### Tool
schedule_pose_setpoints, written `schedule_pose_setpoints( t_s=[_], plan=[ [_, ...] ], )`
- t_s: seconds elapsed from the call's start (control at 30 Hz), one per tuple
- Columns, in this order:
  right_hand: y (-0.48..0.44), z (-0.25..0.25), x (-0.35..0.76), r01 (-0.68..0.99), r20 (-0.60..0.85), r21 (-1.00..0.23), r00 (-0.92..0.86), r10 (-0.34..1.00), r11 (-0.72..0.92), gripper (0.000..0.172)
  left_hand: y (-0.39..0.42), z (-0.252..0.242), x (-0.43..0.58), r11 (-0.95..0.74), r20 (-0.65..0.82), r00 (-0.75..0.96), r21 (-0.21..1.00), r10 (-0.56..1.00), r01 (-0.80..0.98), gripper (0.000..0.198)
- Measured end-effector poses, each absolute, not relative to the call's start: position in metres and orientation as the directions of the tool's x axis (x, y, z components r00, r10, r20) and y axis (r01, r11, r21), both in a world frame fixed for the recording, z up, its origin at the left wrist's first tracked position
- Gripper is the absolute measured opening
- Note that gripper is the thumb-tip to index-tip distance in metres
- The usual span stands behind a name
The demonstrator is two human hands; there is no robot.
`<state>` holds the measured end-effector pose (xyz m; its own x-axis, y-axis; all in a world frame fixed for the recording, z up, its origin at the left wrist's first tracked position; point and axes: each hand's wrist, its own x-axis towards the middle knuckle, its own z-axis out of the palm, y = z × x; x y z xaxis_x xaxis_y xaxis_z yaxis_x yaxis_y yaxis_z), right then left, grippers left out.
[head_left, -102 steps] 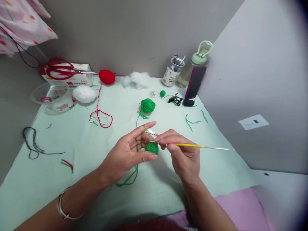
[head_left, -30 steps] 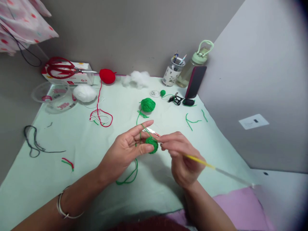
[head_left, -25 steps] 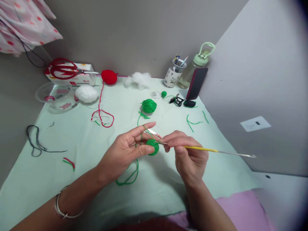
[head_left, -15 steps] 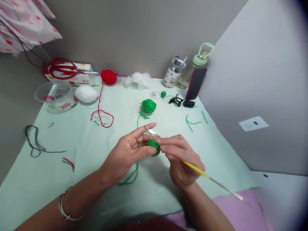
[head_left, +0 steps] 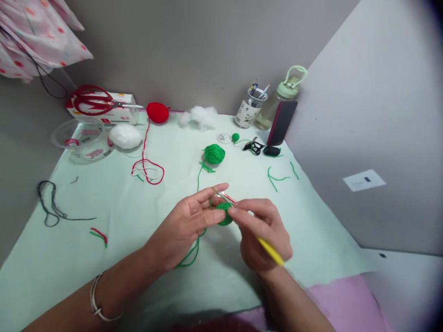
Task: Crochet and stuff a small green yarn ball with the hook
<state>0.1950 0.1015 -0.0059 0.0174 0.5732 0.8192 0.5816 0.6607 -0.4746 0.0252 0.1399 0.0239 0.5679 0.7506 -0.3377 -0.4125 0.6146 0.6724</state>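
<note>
My left hand (head_left: 185,219) pinches a small round green crochet piece (head_left: 224,215) between its thumb and fingers, the index finger stretched out. In my right hand (head_left: 265,230) is a crochet hook (head_left: 271,251) with a yellow handle. Its thin metal shaft crosses above the piece, near my left index finger. Green yarn runs from the green yarn ball (head_left: 214,154) to my left hand, and a loop of it (head_left: 189,259) hangs below. Behind the hook, a narrow red and white item (head_left: 228,197) shows between the hands; its kind is unclear.
At the back left are red-handled scissors (head_left: 93,100) on a box, a clear plastic tub (head_left: 81,143), white yarn (head_left: 125,136) and red yarn (head_left: 158,112). White stuffing (head_left: 199,118), a pen cup (head_left: 247,110), a bottle (head_left: 277,103) and a phone (head_left: 283,122) stand along the back.
The crochet hook has turned in my right hand, so its far end no longer sticks out to the lower right. Its metal shaft now shows above the green piece.
</note>
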Motion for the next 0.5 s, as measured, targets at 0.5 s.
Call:
schedule_pose_setpoints(
  t_s=[0.5],
  plan=[
    [0.112,0.006,0.206,-0.078,0.408,-0.900,0.193,0.892,0.428,0.013,0.157,0.017,0.011,0.576,-0.285,0.603,0.730,0.745,-0.368,0.040]
  ],
)
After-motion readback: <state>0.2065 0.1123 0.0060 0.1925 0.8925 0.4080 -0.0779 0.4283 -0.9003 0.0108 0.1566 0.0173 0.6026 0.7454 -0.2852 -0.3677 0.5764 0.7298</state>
